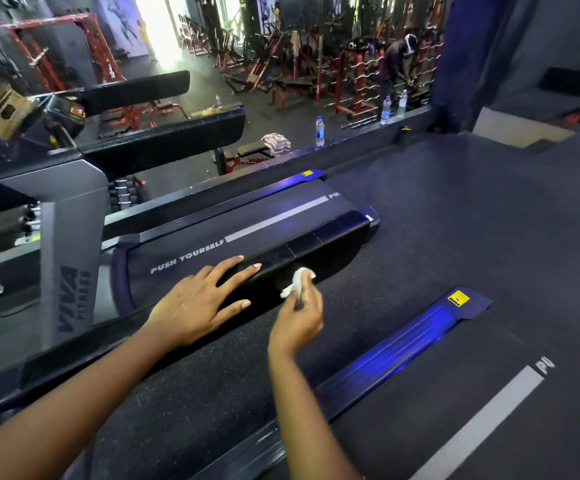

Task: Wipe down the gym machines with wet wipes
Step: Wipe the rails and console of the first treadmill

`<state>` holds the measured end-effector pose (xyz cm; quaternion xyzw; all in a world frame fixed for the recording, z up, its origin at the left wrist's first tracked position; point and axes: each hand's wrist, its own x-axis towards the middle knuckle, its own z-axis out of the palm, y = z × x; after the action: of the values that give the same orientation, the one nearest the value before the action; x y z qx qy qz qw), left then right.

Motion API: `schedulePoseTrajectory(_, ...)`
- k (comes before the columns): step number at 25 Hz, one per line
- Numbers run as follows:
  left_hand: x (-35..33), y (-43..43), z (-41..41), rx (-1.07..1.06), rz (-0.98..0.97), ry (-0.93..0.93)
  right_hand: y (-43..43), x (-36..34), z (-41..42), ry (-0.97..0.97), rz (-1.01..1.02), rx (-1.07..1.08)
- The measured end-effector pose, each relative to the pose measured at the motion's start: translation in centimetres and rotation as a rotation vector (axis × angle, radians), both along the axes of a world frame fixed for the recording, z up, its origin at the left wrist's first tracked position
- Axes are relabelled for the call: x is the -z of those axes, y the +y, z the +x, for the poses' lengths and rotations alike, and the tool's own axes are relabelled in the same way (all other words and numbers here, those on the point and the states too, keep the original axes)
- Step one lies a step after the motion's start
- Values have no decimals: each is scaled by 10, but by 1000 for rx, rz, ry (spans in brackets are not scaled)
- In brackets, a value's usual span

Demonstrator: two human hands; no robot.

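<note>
The right hand (299, 317) pinches the wet wipe (299, 278) against the treadmill's side rail (330, 237) — whose long axis runs away up-right — while the left hand (195, 306) rests flat on it, fingers straight.

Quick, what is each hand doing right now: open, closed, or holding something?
Left hand: open, fingers straight, resting flat on the treadmill side rail.
Right hand: closed, pinching a white wet wipe against the rail.
</note>
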<state>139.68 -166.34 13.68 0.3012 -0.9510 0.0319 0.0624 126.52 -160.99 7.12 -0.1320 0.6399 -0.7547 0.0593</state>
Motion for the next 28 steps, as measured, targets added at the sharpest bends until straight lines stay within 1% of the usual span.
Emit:
schedulePoseTrajectory(3,0,-1,1,8,12,0,20,0,44,117,-70,-145)
schedulePoseTrajectory(5,0,-2,2,11,16,-5,33,0,41,210,-74,-202)
schedulePoseTrajectory(7,0,-1,2,7,15,-3,33,-4,5,208,-64,-126)
schedulePoseTrajectory(10,-2,1,1,-1,9,5,15,-16,-65,144,-34,35)
schedulePoseTrajectory(12,-3,2,1,-6,8,1,2,-25,-83,145,2,37)
schedulePoseTrajectory(14,-2,1,1,-9,5,0,-4,-32,-71,143,4,4)
schedulePoseTrajectory(17,-2,0,1,-11,18,10,1,-27,-24,141,-20,-76)
schedulePoseTrajectory(20,-4,2,7,-26,57,53,17,-16,26,274,14,-191)
schedulePoseTrajectory(23,-7,9,29,-41,71,107,29,-12,49,244,2,-400)
schedulePoseTrajectory(24,-7,10,39,-48,65,109,35,-13,49,258,5,-485)
schedulePoseTrajectory(25,-7,11,50,-52,58,107,40,-14,45,316,11,-500)
schedulePoseTrajectory(26,-7,12,59,-56,53,100,43,-13,36,336,4,-449)
schedulePoseTrajectory(27,-6,12,67,-61,52,85,42,-9,23,326,3,-335)
schedulePoseTrajectory(28,-6,12,73,-64,49,64,40,-5,6,278,2,-229)
